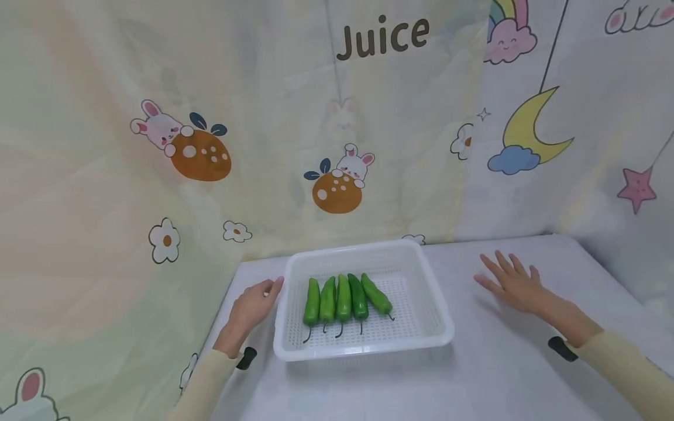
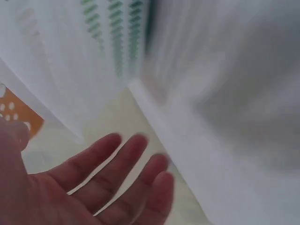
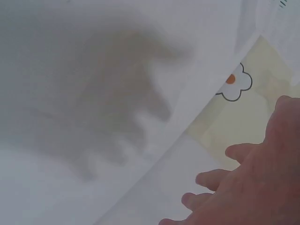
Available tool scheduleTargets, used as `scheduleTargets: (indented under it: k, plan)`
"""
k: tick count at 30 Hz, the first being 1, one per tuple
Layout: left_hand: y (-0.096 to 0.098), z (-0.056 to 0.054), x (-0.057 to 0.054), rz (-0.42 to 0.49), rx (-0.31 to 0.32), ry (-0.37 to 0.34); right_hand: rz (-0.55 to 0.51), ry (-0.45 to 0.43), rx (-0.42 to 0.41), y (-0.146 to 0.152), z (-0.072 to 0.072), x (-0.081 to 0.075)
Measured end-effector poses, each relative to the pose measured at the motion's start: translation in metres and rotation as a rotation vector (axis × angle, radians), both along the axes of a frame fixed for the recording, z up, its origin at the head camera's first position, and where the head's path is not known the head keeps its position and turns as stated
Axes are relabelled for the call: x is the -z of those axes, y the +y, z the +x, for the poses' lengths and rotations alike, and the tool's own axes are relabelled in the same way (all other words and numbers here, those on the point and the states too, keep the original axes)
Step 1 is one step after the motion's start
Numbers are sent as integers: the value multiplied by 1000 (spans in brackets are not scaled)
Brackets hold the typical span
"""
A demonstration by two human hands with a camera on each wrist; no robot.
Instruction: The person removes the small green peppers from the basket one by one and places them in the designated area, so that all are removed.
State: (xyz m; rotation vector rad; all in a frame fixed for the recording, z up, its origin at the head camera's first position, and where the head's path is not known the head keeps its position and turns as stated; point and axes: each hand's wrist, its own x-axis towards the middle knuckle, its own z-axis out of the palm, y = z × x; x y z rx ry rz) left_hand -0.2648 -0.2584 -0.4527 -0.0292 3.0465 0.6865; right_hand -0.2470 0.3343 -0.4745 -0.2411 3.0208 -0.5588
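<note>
A white plastic basket (image 1: 439, 333) with a perforated base stands on the table and holds several green peppers (image 1: 344, 298). They lie side by side towards its left half, stems facing the near side. My left hand (image 1: 255, 305) is just outside the basket's left wall, its thumb tip by the rim. In the left wrist view, the fingers (image 2: 133, 147) extend loosely below the basket's slotted wall (image 2: 56, 56) and grip nothing. Well to the right of the basket, my right hand (image 1: 518, 289) hovers with fingers spread and holds nothing; its shadow falls on the tabletop in the right wrist view.
The white-covered table (image 1: 368, 389) backs onto a printed cloth (image 1: 274, 193) with rabbits, oranges and flowers. Another hanging (image 1: 595, 193) with a moon and star runs along the right side. Dark bands (image 1: 562, 349) show at both wrists.
</note>
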Motion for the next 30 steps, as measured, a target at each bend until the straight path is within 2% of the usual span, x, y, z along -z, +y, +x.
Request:
scheduleTargets:
  k: [3,7,18,30]
  plan:
    - [11,1,-2,8,27,-47,10,-6,-2,-1,0,-5]
    - [21,3,-4,8,27,-87,33,-1,-9,-4,-2,-12]
    - [28,6,-1,44,19,-75,117,5,-19,-15,-6,-41]
    - [29,6,0,81,-5,-73,157,18,-45,-43,-9,-72]
